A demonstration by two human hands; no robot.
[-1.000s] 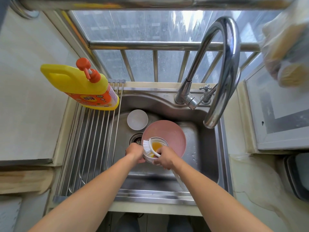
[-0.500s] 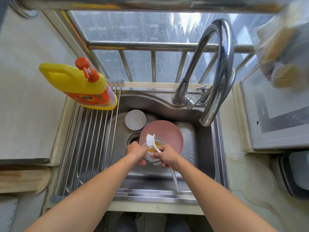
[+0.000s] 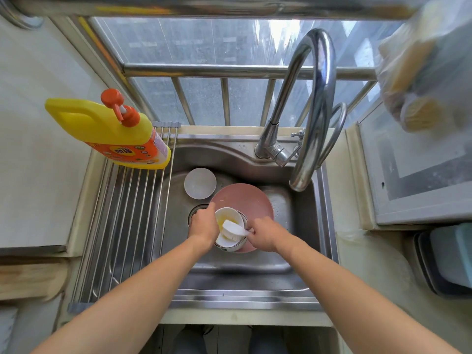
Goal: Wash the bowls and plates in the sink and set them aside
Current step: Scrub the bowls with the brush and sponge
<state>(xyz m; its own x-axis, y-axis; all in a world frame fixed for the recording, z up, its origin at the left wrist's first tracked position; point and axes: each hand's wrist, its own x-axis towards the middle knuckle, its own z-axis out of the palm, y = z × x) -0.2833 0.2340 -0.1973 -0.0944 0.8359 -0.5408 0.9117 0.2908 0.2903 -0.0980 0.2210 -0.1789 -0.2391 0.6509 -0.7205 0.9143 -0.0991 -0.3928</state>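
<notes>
1. The white bowl [image 3: 228, 229] is sitting tilted in the middle of the sink [image 3: 304, 221], resting on the pink plate [image 3: 242, 200].
2. The left hand [image 3: 203, 226] is gripping the bowl's rim; the right hand [image 3: 264, 235] is holding the brush [image 3: 232, 229] by its handle, bristles inside.
3. Judging by the yellow residue, scrubbing in circles while turning the bowl should be working best.
4. Count: two bowls, including a second bowl [image 3: 200, 183] toward the sink's back edge, one plate, one brush, one soap bottle [image 3: 112, 134] on the rack [image 3: 127, 226] spanning the sink's left edge.

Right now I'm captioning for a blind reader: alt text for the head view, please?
The left hand grips a white bowl over a pink plate in the sink, while the right hand scrubs it with a white brush. Another white bowl lies behind.
</notes>
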